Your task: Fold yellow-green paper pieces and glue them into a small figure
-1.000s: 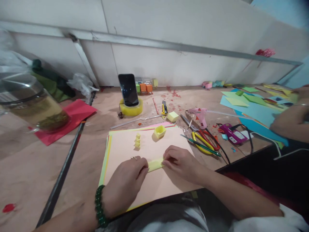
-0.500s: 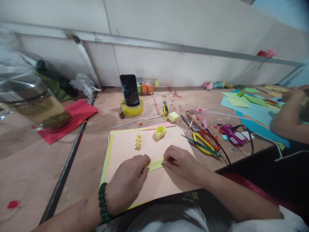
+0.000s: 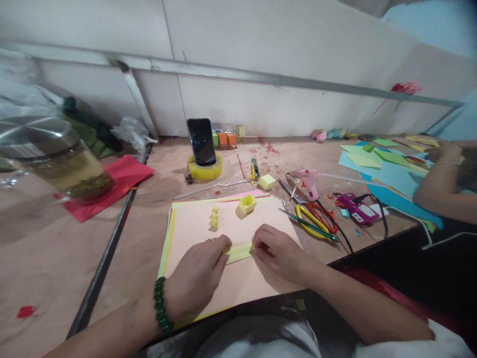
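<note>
Between my hands stretches a yellow-green paper strip [image 3: 239,253], low over a stack of coloured paper sheets [image 3: 208,293]. My left hand [image 3: 201,271], with a ring and a green bead bracelet [image 3: 162,306], pinches the strip's left end. At the right end, the fingers of my right hand [image 3: 278,251] are closed on the strip; their tips partly hide it. Farther up the sheets stand a small open yellow paper box [image 3: 248,203] and a zigzag-folded yellow paper piece [image 3: 213,218]. A pale yellow paper block [image 3: 267,182] sits just beyond the stack.
Right of the sheets lie scissors [image 3: 316,221], a pink glue gun [image 3: 307,181] and a purple power strip [image 3: 357,208]. Behind are a utility knife [image 3: 255,169] and a phone [image 3: 201,141] on a tape roll [image 3: 204,171]. A glass jar [image 3: 63,159] stands left. Another person's arm [image 3: 439,174] rests far right.
The view has shifted slightly. Both hands keep their hold on the paper strip, and the left fingers have moved a little along its left end.
</note>
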The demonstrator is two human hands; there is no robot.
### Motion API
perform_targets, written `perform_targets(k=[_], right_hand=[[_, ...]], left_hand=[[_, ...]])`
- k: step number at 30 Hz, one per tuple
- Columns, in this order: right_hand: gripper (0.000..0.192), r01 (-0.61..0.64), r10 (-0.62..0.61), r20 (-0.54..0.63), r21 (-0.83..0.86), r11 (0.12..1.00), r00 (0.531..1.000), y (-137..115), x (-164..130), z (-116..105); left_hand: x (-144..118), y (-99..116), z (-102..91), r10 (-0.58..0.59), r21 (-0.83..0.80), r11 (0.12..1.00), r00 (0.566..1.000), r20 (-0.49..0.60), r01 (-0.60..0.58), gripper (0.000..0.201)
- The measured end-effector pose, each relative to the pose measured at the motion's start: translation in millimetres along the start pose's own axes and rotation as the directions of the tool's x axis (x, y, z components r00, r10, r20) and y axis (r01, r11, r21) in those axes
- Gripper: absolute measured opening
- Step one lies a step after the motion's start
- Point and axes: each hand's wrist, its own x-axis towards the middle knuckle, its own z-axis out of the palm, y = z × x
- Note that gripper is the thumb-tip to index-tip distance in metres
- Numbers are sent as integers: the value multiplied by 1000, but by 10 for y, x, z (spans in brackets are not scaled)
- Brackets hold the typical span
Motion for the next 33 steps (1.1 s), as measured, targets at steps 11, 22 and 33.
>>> perform_targets(k=[11, 22, 33], right_hand=[[13, -3, 3, -6, -97, 995, 1000, 22, -15, 27], [20, 487, -523, 101, -547, 681, 846, 118, -118, -63], [12, 394, -330, 215, -471, 790, 919, -50, -78, -198]], left_hand=[[-8, 4, 14, 29, 118, 993, 999, 15, -31, 22], [-108, -15, -42, 400, 400, 818, 909, 119, -412, 20], [-123, -23, -1, 521, 537, 689, 848, 100, -487, 18]])
